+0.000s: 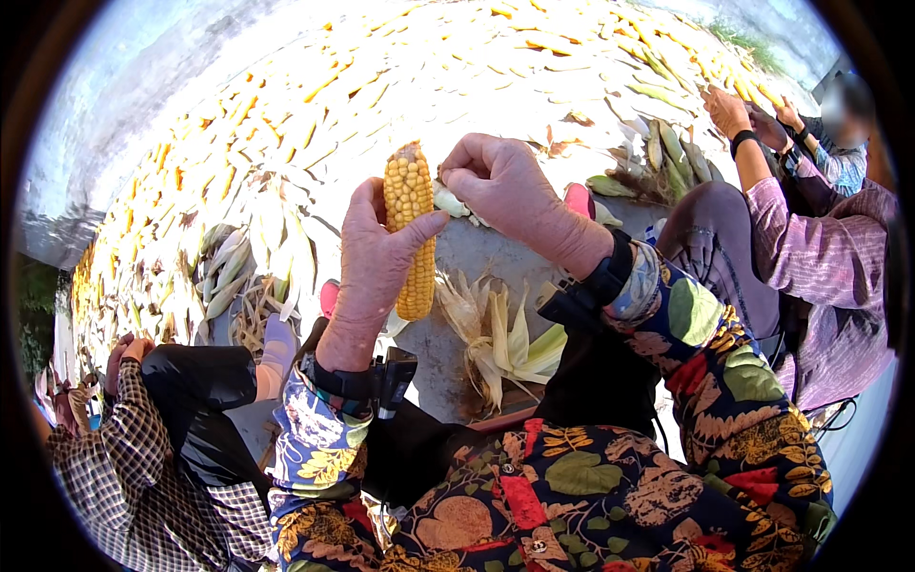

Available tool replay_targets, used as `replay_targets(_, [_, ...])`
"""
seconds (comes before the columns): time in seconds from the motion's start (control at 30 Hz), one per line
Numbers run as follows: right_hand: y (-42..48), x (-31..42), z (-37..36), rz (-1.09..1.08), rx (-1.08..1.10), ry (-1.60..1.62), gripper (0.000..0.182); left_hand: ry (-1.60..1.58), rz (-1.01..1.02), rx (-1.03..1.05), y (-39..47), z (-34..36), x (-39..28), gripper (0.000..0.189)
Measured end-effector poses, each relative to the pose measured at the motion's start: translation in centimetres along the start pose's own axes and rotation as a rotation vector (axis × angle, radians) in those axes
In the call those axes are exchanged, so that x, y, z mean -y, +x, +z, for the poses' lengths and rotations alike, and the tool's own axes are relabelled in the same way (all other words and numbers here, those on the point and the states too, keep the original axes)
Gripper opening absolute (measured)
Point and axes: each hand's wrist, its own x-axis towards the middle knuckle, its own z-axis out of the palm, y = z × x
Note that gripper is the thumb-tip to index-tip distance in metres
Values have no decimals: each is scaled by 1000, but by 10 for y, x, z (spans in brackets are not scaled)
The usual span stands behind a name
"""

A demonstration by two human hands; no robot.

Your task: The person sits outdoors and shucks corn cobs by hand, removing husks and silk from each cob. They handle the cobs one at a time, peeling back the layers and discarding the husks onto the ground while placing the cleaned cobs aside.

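Note:
An ear of corn [409, 236], bare of husk and with yellow kernels, stands nearly upright in my left hand [372, 250]. My left thumb lies across its front, and the other fingers are behind it. Just right of its top is my right hand [507, 179], its thumb and forefinger pinched together and the rest curled in. I see nothing clearly held there; a fine strand would be too small to tell. Below my hands, pale loose husks [500, 336] lie on the grey ground [457, 379].
Many husked ears [314, 93] lie spread over the sunlit ground ahead. Unhusked ears [675, 154] are heaped at right, others [229, 264] at left. One person [121, 457] sits close on my left; a person in a purple top [836, 264] and another beyond are on my right.

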Motion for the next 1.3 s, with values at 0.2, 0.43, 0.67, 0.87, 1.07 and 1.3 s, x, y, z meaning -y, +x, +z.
replay_targets(0.2, [3, -5, 1, -15, 45, 102, 14, -46, -16, -11, 0, -2, 2, 55])
replay_targets(0.43, [1, -2, 3, -8, 135, 103, 17, 3, -4, 14, 1, -3, 5, 54])
replay_targets(0.67, [2, -7, 2, 5, 140, 80, 17, 80, -1, 34, 1, -3, 5, 52])
replay_targets(0.87, [2, -7, 0, -81, 132, -125, 16, 154, 20, 53, 1, -3, 6, 51])
replay_targets(1.07, [-1, -4, 1, -112, 104, -270, 14, 194, 45, 35, 0, -1, 13, 52])
replay_targets(1.3, [6, -8, -8, -18, -118, 47, 14, 5, -28, 1, -1, 1, 2, 52])
